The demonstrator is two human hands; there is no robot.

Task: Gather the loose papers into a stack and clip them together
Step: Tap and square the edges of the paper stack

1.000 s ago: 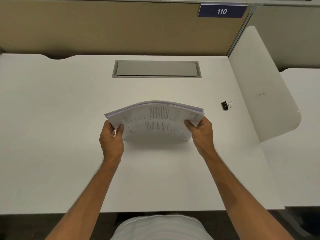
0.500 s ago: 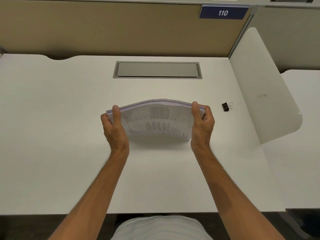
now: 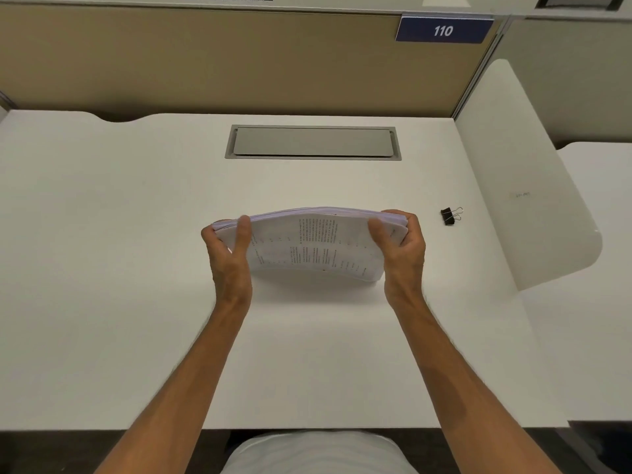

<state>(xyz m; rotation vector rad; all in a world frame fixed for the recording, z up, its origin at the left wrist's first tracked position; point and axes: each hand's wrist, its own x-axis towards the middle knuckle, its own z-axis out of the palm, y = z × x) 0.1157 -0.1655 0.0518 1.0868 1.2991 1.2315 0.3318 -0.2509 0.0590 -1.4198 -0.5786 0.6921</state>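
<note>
We grip the paper stack [image 3: 314, 244] with both hands, left hand [image 3: 228, 258] and right hand [image 3: 403, 251] closed on its ends; its long axis runs left to right. The binder clip [image 3: 450, 215] lies on the desk [image 3: 136, 234] to the right; our right hand is nearer.

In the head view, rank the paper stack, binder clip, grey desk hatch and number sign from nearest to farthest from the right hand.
1. Paper stack: gripped by the right hand at its right end.
2. Binder clip: on the desk, just right of that hand.
3. Grey desk hatch: farther back, towards the left.
4. Number sign: up on the partition, farthest back.

Bare forearms, white ribbed shirt [image 3: 318, 455]
</note>
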